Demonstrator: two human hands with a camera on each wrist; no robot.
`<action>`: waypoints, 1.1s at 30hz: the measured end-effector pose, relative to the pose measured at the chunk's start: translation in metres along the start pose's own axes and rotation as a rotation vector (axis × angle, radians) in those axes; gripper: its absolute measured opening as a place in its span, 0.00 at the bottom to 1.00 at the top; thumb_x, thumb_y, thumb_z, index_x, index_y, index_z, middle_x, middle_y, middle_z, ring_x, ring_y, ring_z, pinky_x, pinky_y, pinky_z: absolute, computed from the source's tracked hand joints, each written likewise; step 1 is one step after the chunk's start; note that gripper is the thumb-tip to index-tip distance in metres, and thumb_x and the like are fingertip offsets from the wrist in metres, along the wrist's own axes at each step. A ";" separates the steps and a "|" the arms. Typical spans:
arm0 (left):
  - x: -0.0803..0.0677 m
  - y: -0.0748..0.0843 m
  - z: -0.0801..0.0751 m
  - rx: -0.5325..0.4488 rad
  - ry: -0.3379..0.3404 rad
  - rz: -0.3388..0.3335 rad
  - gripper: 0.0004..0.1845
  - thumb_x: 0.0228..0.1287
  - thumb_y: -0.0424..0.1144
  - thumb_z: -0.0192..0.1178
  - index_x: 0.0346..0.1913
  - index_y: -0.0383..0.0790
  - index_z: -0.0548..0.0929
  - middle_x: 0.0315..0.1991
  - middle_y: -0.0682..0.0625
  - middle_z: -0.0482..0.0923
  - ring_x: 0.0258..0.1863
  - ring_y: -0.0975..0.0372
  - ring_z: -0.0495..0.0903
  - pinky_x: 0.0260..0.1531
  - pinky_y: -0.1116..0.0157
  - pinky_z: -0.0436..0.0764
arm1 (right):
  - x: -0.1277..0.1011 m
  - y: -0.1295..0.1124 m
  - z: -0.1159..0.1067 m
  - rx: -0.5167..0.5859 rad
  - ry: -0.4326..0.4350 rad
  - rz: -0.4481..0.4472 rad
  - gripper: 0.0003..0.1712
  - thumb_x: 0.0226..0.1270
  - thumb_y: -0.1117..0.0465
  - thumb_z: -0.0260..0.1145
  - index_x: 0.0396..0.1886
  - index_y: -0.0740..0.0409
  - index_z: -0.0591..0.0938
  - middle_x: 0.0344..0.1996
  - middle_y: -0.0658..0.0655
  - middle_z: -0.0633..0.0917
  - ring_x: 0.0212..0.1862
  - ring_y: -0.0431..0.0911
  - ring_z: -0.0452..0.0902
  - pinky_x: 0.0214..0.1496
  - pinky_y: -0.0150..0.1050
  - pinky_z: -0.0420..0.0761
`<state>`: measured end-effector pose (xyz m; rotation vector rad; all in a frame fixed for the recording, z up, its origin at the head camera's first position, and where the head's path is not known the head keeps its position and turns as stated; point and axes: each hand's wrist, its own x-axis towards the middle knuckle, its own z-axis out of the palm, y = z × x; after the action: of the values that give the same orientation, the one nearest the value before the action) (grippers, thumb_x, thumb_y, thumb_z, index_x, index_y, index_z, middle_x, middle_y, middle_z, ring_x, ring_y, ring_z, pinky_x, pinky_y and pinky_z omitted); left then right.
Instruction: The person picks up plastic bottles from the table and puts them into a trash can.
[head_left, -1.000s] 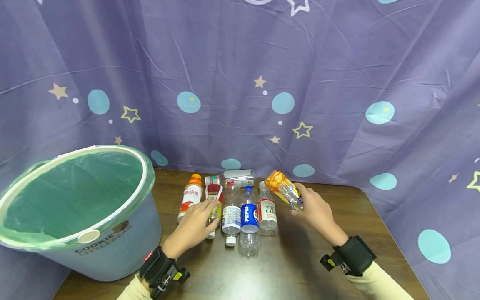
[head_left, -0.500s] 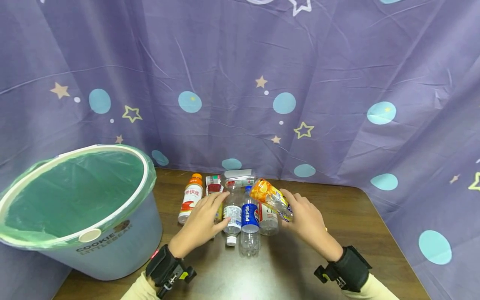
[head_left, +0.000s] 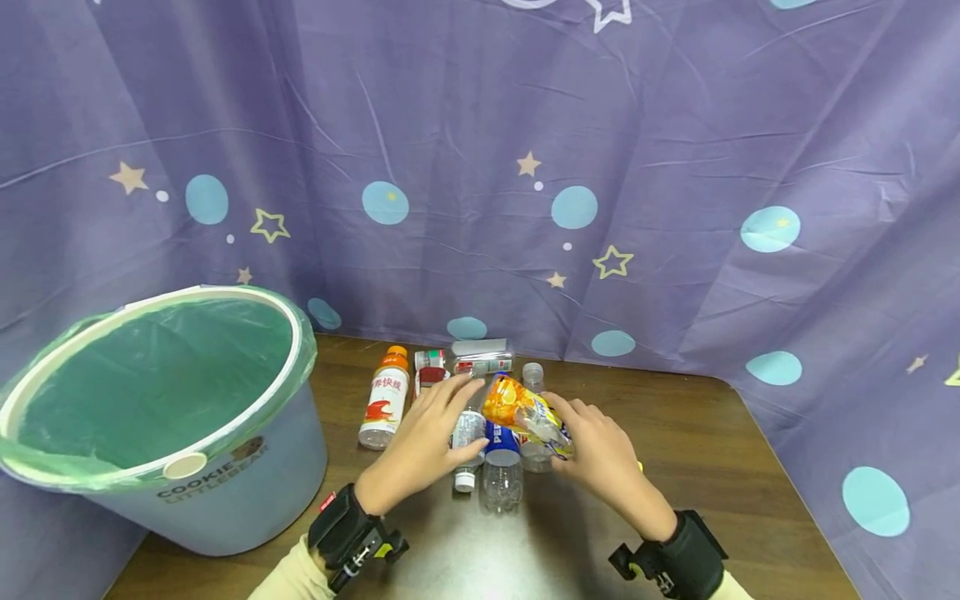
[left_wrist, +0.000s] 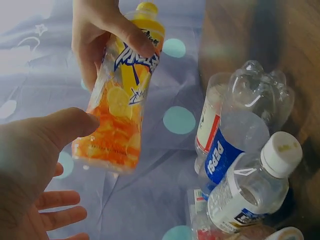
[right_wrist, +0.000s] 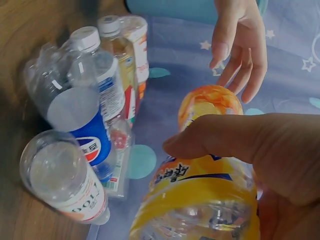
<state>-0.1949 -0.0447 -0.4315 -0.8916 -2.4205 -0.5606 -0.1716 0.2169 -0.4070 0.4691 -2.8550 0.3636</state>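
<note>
An orange-and-yellow drink bottle (head_left: 517, 410) is held aloft over the row of bottles, tilted, its orange base end pointing toward the left hand. The right hand (head_left: 603, 450) grips it toward the yellow-capped end, thumb across the label; that hold probably serves to leave the base end free. The left hand (head_left: 423, 429) is spread and holds nothing, thumb apart from the fingers, just beside the base end; whether it touches I cannot tell.

Below, a Pepsi bottle (head_left: 502, 483) lies base toward the person, while its neighbour, a white-capped bottle (head_left: 468, 437), lies cap toward the person; opposite directions perhaps let them sit closer. A red-and-white-labelled bottle (head_left: 535, 460) lies on the Pepsi's right, an orange-capped bottle (head_left: 386, 400) at the row's left end, and a clear container (head_left: 483, 357) crosswise behind. Left of them a bucket (head_left: 288, 479) stands with a green liner (head_left: 150, 387) folded over its rim, likely to stop it slipping in.
</note>
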 end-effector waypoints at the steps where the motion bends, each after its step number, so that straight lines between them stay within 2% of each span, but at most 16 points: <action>1: 0.001 0.001 0.000 0.000 0.001 0.008 0.44 0.56 0.53 0.75 0.73 0.41 0.69 0.68 0.40 0.72 0.65 0.46 0.75 0.65 0.45 0.75 | 0.000 -0.001 0.000 0.003 -0.004 -0.001 0.49 0.41 0.60 0.84 0.69 0.49 0.75 0.43 0.55 0.85 0.42 0.51 0.80 0.38 0.48 0.79; 5: 0.006 0.006 0.000 0.030 0.005 0.053 0.45 0.56 0.54 0.75 0.73 0.42 0.69 0.68 0.40 0.73 0.66 0.47 0.75 0.67 0.46 0.75 | -0.001 -0.005 0.002 0.009 -0.013 -0.018 0.50 0.41 0.60 0.85 0.69 0.49 0.75 0.44 0.55 0.85 0.43 0.52 0.82 0.39 0.49 0.81; 11: 0.012 0.015 0.001 0.064 0.000 0.165 0.44 0.55 0.56 0.76 0.71 0.41 0.71 0.67 0.40 0.73 0.67 0.48 0.74 0.67 0.48 0.74 | -0.007 -0.009 0.006 -0.006 0.015 -0.075 0.50 0.38 0.60 0.87 0.66 0.52 0.77 0.45 0.55 0.86 0.44 0.52 0.83 0.42 0.50 0.83; 18: 0.014 0.020 0.007 0.182 -0.027 0.276 0.42 0.53 0.61 0.75 0.68 0.44 0.74 0.64 0.45 0.76 0.66 0.52 0.75 0.66 0.48 0.75 | -0.012 -0.011 0.011 0.020 0.041 -0.129 0.48 0.35 0.61 0.87 0.64 0.55 0.78 0.44 0.54 0.86 0.42 0.50 0.82 0.41 0.48 0.82; 24: 0.012 0.025 0.011 0.234 -0.116 0.299 0.45 0.50 0.63 0.75 0.68 0.47 0.73 0.64 0.50 0.76 0.65 0.55 0.75 0.68 0.46 0.73 | -0.014 -0.013 0.013 0.043 0.014 -0.147 0.48 0.37 0.62 0.87 0.64 0.56 0.78 0.50 0.55 0.86 0.47 0.51 0.83 0.47 0.50 0.83; 29: 0.012 0.028 0.012 0.319 -0.152 0.318 0.43 0.46 0.62 0.78 0.65 0.48 0.75 0.57 0.53 0.80 0.58 0.58 0.79 0.67 0.49 0.74 | -0.015 -0.016 0.014 0.029 0.018 -0.179 0.48 0.37 0.60 0.87 0.64 0.53 0.78 0.50 0.52 0.87 0.47 0.50 0.83 0.48 0.49 0.83; 33: 0.013 0.029 0.013 0.385 -0.167 0.332 0.42 0.45 0.62 0.77 0.63 0.47 0.76 0.52 0.53 0.83 0.53 0.59 0.81 0.62 0.53 0.76 | -0.016 -0.018 0.015 0.020 0.016 -0.185 0.47 0.37 0.59 0.86 0.63 0.55 0.78 0.49 0.53 0.87 0.47 0.50 0.83 0.48 0.48 0.83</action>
<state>-0.1877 -0.0114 -0.4287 -1.1661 -2.3339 0.1032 -0.1532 0.2004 -0.4219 0.7240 -2.7658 0.3609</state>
